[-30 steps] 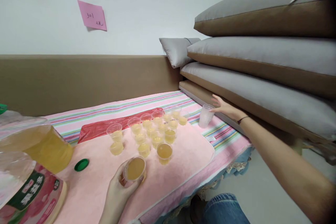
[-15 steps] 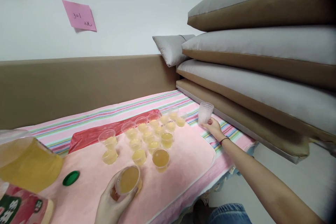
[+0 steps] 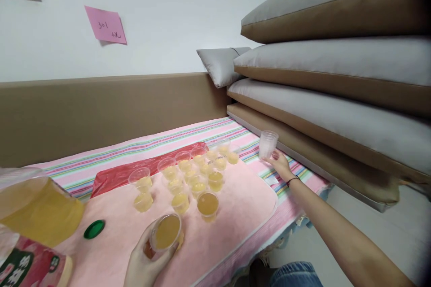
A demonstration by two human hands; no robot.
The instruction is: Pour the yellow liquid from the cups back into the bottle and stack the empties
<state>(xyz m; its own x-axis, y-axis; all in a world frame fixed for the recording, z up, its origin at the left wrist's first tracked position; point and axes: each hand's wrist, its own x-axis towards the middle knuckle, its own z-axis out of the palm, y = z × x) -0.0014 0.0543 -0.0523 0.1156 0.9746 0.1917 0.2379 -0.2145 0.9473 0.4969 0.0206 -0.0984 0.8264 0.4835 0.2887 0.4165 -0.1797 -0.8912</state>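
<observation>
In the head view, my left hand (image 3: 146,255) is closed around a clear plastic cup (image 3: 166,232) of yellow-brown drink at the lower middle. My right hand (image 3: 279,163), reaching far out to the right, grips a stack of clear plastic cups (image 3: 268,144) near its base. Several filled cups stand in uneven rows on the pink mat; the nearest filled cup (image 3: 208,204) is just right of my left hand's cup. Apart from the main group, two cups sit at the left, one of them the front cup (image 3: 143,201).
A large jug of yellow drink (image 3: 40,210) and a red labelled package (image 3: 37,264) fill the lower left. A green cap (image 3: 94,229) lies on the pink mat (image 3: 235,215). Red plastic (image 3: 117,175) lies behind the cups. Stacked cushions (image 3: 330,67) border the right side.
My right hand and the stack of cups have shifted slightly right. The whole view has moved a little. My left hand keeps its hold on the filled cup.
</observation>
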